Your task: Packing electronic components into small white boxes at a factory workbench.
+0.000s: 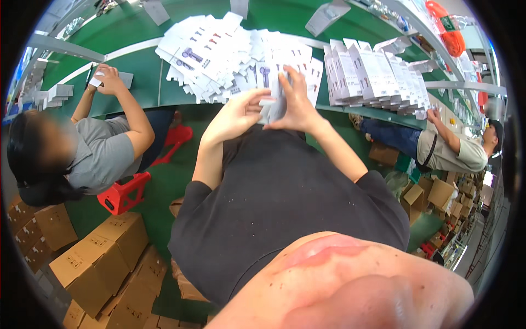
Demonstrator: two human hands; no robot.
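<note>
In front of my body, close to the table's near edge, a small white printed carton (pixel 278 101) stands between my two hands. My right hand (pixel 300 104) grips it from the right, thumb low and fingers high along its side. From the left, my left hand (pixel 236 116) has its fingers bent against the carton's near side; some fingertips are hidden there. Just beyond lies a wide, overlapping heap of flat white printed cartons (pixel 211 52). Right of the heap, folded-up white boxes (pixel 372 74) stand in tight rows.
A co-worker in grey (pixel 104 148) handles a white box at the table on the left, near a red stool (pixel 123 194). Another person (pixel 452 145) is at the right. Brown shipping boxes (pixel 101 263) are stacked at the lower left. Orange cord (pixel 446 30) hangs from the shelf frame.
</note>
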